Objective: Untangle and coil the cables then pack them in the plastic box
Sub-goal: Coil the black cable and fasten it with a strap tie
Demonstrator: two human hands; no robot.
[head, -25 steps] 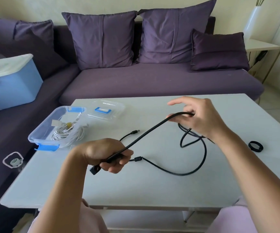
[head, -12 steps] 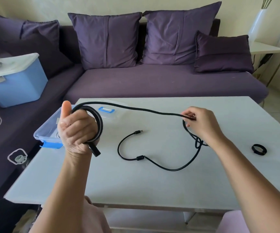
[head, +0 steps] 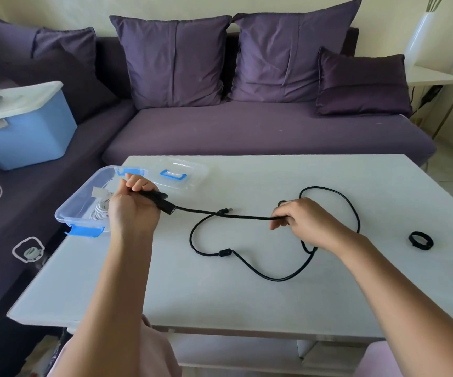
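Note:
A long black cable [head: 269, 277] lies in loose loops on the white table [head: 220, 295]. My left hand [head: 133, 210] grips its plug end, raised in front of the clear plastic box [head: 69, 210]. A taut stretch runs right to my right hand [head: 304, 221], which pinches the cable above the table. The box has blue clips and holds a coiled white cable [head: 99, 212], partly hidden by my left hand. Its clear lid [head: 184, 172] lies just behind it.
A small black band [head: 420, 240] lies on the table's right side. A purple sofa [head: 247, 126] with cushions stands behind the table. A blue bin [head: 27, 131] with a white lid sits on the sofa's left part. A white vase [head: 423, 36] stands on a side table.
The loop wound round my left hand is gone; that hand now holds the plug end with the cable pulled straight. My right hand has come left and lower along the cable.

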